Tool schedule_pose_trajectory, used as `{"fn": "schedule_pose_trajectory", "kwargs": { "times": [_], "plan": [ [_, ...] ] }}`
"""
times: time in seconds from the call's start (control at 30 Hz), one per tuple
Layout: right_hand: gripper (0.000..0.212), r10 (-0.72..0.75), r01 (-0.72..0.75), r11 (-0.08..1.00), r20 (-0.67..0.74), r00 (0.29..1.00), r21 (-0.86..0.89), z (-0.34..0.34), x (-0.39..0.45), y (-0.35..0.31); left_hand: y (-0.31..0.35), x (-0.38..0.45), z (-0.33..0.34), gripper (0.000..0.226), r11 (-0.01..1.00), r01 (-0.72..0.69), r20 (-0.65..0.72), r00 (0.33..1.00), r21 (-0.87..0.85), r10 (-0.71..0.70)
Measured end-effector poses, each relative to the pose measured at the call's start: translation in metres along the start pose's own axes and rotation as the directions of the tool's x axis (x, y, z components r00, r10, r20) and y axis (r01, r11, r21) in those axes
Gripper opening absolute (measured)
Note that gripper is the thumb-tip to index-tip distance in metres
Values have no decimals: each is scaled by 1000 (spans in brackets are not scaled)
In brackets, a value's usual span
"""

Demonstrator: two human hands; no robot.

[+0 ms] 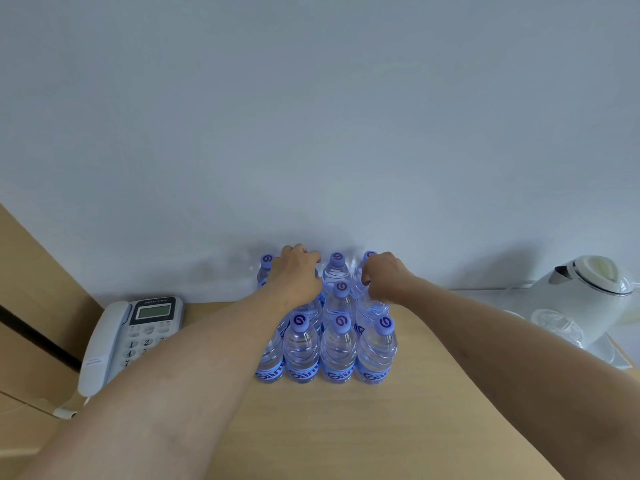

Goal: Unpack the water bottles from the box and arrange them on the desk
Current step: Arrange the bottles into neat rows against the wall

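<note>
A block of clear plastic water bottles with purple caps (337,344) stands upright in tight rows on the light wooden desk (398,427), right of the grey corded telephone (138,334), so the arranging looks nearly finished; no box is in view, so what remains inside cannot be judged; the left hand (298,275) curls its fingers over a back-row bottle; the right hand (384,278) pinches another's neck; a white electric kettle (588,289) sits far right of the telephone
</note>
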State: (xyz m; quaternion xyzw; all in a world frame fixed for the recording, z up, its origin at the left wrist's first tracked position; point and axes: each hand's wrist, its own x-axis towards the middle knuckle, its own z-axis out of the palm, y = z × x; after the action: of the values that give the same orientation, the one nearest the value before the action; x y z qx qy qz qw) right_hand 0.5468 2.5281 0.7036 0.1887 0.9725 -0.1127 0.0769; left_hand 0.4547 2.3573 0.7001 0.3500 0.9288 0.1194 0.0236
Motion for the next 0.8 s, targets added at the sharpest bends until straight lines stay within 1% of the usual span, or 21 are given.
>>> {"fn": "schedule_pose_trajectory", "kwargs": {
  "times": [0.03, 0.13, 0.2, 0.3, 0.37, 0.43, 0.53, 0.7, 0.8],
  "plan": [
    [13, -2, 2, 1000, -24, 1000, -5, 1, 0, 0, 1, 0, 0, 41, 1000, -5, 6, 1000, 2, 5],
    [31, 48, -49, 999, -73, 996, -11, 4, 0, 0, 2, 0, -1, 41, 1000, -9, 7, 1000, 2, 9],
    [33, 58, -60, 997, -54, 997, -41, 4, 1, -2, 1, 0, -1, 40, 1000, -4, -2, 1000, 2, 4],
    [31, 8, -10, 997, -21, 1000, -76, 0, 0, -6, -1, 0, -3, 41, 1000, 0, -1, 1000, 1, 0],
    [27, -6, 4, 998, -18, 1000, -68, -1, -1, -5, -2, 0, -3, 41, 1000, 1, 3, 1000, 3, -1],
    [16, 2, -3, 998, -23, 1000, -65, -1, 0, -4, -3, 0, -3, 41, 1000, 3, 4, 1000, 8, -3],
    [27, -7, 5, 999, -38, 999, -47, 2, 2, -4, -3, 2, -3, 40, 1000, 0, 6, 1000, 15, -1],
    [24, -30, 26, 997, -55, 998, -79, 4, 3, -5, -2, 4, -1, 41, 1000, -4, 17, 1000, 25, 4],
    [26, -38, 36, 994, -19, 999, -99, -1, 0, -6, -1, 5, -1, 41, 1000, -4, 22, 1000, 25, 4]
  ]
}}
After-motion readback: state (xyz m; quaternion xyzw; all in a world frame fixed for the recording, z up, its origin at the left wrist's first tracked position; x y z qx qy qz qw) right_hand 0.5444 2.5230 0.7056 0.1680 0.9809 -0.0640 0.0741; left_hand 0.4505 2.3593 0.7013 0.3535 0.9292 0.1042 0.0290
